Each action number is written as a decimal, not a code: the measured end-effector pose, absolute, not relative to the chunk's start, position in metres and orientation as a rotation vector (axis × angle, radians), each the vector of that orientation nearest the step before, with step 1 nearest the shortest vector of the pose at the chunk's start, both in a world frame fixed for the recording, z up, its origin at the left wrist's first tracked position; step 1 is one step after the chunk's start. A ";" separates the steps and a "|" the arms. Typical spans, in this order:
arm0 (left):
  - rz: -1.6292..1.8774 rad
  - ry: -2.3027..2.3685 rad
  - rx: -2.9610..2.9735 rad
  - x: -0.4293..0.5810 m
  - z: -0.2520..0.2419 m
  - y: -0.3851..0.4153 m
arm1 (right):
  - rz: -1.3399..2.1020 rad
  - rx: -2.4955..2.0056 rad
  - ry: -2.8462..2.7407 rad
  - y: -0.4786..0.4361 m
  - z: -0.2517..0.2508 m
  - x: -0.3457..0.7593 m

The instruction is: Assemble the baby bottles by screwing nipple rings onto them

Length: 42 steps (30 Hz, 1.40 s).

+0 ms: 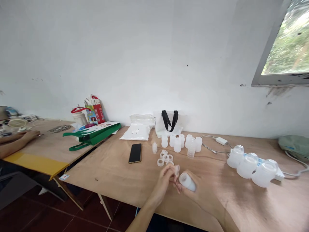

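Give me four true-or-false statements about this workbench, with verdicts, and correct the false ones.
1. The right hand holds a translucent plastic bottle. True.
2. The left hand is empty. False: it holds a small translucent plastic piece.
3. The black smartphone lies to the right of the hands. False: it lies to their left, on the plywood table.
4. Small translucent rings lie just beyond the hands. True.

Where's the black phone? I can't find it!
In the head view, the black phone lies on the wooden table, just left of the little plastic rings and in front of the white bag.
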<state>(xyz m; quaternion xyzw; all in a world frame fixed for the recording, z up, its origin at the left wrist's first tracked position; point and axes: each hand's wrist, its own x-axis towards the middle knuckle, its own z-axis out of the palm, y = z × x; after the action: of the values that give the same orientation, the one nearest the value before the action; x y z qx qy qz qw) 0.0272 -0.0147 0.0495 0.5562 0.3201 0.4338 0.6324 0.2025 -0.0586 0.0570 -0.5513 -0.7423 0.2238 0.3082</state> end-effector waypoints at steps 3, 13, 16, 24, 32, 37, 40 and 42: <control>1.112 0.725 1.113 0.020 0.055 -0.007 | 0.809 -1.369 -1.941 -0.062 0.064 0.207; 1.089 1.528 2.090 -0.049 0.103 0.070 | 0.667 -1.523 -1.974 -0.058 0.062 0.214; 1.041 1.590 2.184 -0.052 0.125 0.115 | 0.661 -1.549 -1.994 -0.057 0.061 0.214; 0.733 1.597 2.328 -0.039 0.108 0.164 | 0.645 -1.559 -2.053 -0.059 0.062 0.216; 0.727 1.589 2.407 -0.053 0.093 0.150 | 0.677 -1.572 -2.045 -0.058 0.066 0.218; 0.768 1.636 2.432 -0.052 0.081 0.140 | 0.699 -1.558 -2.044 -0.058 0.066 0.218; 0.779 1.686 2.421 -0.050 0.071 0.141 | 0.696 -1.574 -2.045 -0.058 0.066 0.218; 0.783 1.708 2.419 -0.049 0.068 0.143 | 0.685 -1.585 -2.052 -0.058 0.065 0.218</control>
<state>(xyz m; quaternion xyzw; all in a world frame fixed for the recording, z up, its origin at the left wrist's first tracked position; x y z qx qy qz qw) -0.0490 0.1428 0.0682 0.7892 0.5571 0.2554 0.0392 0.2183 -0.0584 0.0650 -0.5754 -0.7451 0.2486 0.2279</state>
